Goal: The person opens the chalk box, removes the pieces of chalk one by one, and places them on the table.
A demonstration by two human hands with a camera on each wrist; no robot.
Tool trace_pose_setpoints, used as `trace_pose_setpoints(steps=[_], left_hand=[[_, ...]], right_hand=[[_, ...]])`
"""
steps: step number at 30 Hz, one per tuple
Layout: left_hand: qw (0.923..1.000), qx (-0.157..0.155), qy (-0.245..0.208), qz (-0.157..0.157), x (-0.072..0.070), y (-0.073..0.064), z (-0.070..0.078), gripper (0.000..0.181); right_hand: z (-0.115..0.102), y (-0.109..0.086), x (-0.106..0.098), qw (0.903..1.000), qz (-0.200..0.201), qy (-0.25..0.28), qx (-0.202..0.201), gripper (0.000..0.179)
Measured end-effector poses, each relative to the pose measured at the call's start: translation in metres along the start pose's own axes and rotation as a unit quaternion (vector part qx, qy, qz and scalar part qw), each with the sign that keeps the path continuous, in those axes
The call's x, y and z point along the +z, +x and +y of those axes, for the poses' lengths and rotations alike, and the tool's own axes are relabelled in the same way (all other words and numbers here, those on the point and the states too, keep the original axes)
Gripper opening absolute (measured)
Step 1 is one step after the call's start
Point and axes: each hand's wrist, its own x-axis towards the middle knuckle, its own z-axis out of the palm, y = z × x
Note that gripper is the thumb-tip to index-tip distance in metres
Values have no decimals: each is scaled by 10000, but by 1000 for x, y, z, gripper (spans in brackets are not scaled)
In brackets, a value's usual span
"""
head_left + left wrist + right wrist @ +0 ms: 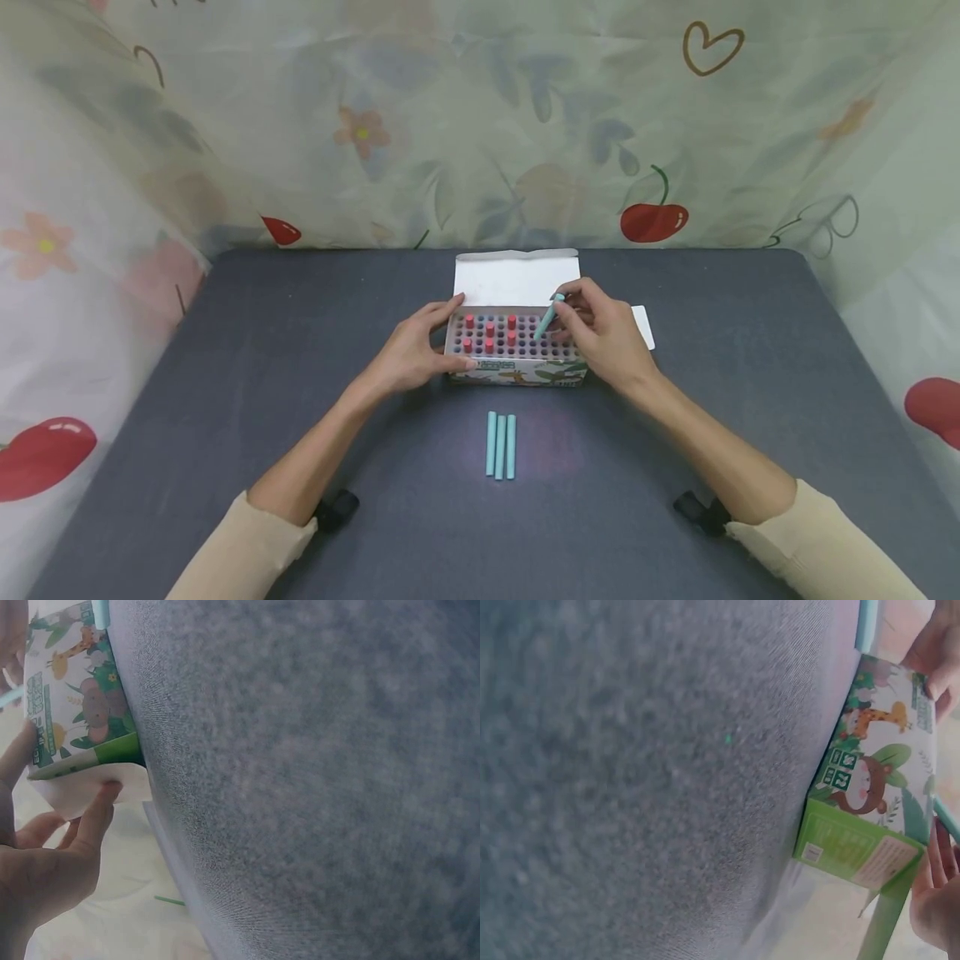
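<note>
1 curled right hand (609,332) pinches 1 teal stick (548,318).

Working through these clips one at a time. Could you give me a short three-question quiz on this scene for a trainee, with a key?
1. Open question: What does the right grip hold at the box?
2. Multiple choice: How many loose sticks lie on the table in front of the box? A) two B) three C) five
3. True or false: The box's lid is shut.

Key:
1. A teal stick.
2. B.
3. False; the lid is open.
</note>
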Motion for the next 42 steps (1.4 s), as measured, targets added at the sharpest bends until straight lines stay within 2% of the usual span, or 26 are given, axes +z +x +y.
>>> trace_pose_setpoints(steps=[9, 21, 30, 36, 42], left_hand=[[10000, -44, 17, -36, 0, 1, 0, 97], [10000, -11, 57, -39, 0, 1, 1, 97], [10000, -43, -6, -52, -1, 0, 1, 96], [10000, -62, 10, -41, 0, 0, 1, 96], [10000, -47, 12, -33, 0, 0, 1, 96]], right_hand=[[-12, -12, -1, 9988, -153, 71, 454, 19], [-17, -30, 2, 9948, 3, 513, 877, 22], [-16, -42, 7, 9874, -288, 995, 1196, 21], [-16, -49, 9, 9843, -527, 938, 1396, 20], [-15, -54, 13, 9748, -756, 1114, 1779, 23]])
